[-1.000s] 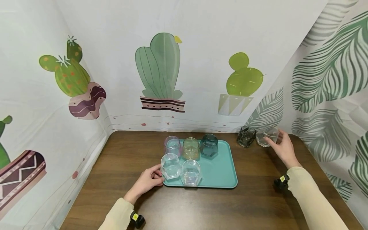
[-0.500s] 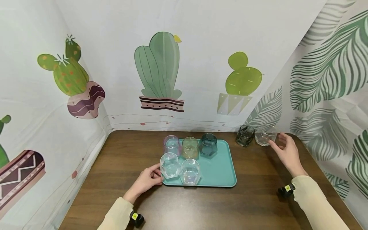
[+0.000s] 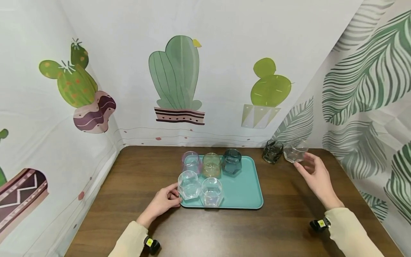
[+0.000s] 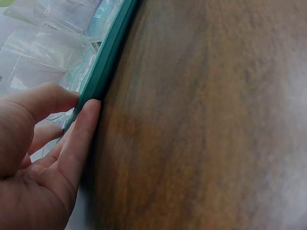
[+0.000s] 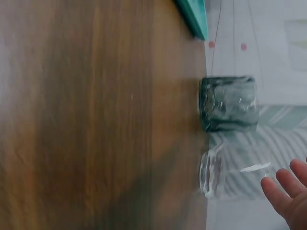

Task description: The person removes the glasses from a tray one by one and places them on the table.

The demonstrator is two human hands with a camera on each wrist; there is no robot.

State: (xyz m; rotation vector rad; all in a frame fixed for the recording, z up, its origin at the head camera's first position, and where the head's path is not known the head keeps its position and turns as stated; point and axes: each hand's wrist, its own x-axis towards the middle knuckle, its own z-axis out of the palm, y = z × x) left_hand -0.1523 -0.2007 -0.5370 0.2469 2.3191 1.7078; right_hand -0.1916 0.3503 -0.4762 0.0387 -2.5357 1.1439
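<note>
My left hand [image 3: 162, 201] pinches the near left corner of the teal tray [image 3: 242, 189]; in the left wrist view its fingers [image 4: 85, 132] lie along the tray's rim [image 4: 103, 64]. Close to a clear glass [image 3: 293, 153] at the back right is my right hand [image 3: 318, 178], its fingers loosely extended and holding nothing. The right wrist view shows those fingertips [image 5: 272, 188] beside the upper part of this upright clear glass [image 5: 240, 172]. A dark grey glass [image 3: 273, 152] stands just left of it.
On the tray's left and middle stand a pink-tinted glass [image 3: 191, 162], an amber glass [image 3: 211, 166] and a dark blue glass [image 3: 231, 162] behind two clear glasses, one left [image 3: 188, 185], one right [image 3: 211, 192]. A patterned cloth wall [image 3: 224, 89] borders the table's back edge.
My right hand has let go of the clear glass beside the dark grey one and drawn back slightly to the right and nearer. The left hand stays at the tray corner.
</note>
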